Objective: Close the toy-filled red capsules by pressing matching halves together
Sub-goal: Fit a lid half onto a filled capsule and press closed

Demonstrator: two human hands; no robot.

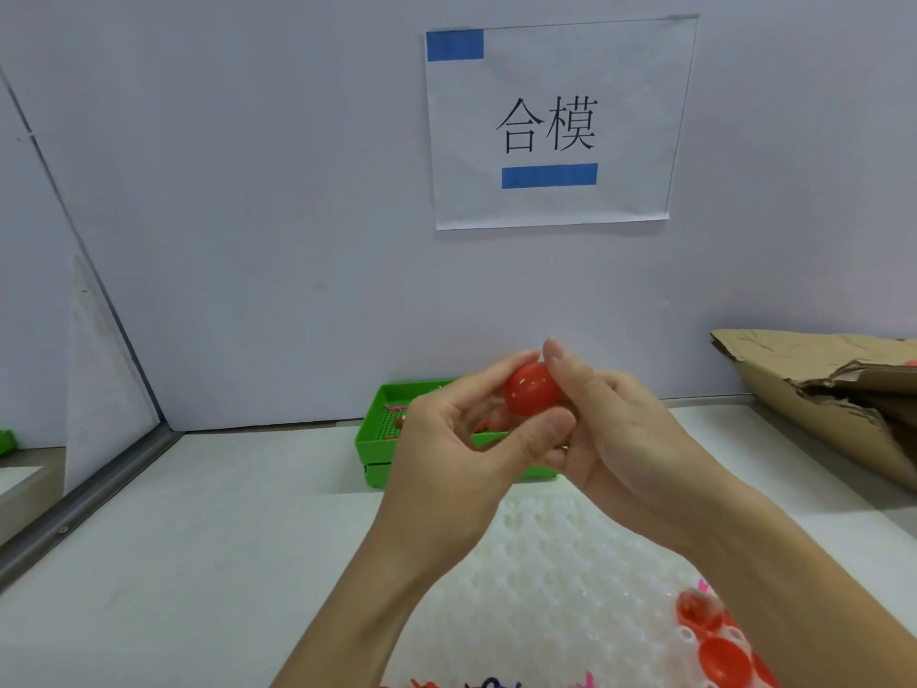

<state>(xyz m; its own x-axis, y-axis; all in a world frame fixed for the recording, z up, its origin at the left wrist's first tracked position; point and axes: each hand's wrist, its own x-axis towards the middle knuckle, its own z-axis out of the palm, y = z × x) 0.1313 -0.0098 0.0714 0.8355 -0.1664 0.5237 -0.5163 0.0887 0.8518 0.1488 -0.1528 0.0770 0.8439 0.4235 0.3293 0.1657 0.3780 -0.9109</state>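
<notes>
Head view: hands (521, 439) hide green tray (379, 429); cardboard (818, 389) right.

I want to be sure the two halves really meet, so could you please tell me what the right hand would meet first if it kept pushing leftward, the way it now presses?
The right hand would first meet the glossy red plastic capsule it already holds, then the left hand gripping the capsule's other side.

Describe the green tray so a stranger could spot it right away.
Start at the white paper sign on the back wall and drop to the white tabletop. The shallow green plastic tray sits against the wall, partly behind the hands; it is the only bright green, perforated thing there.
</notes>
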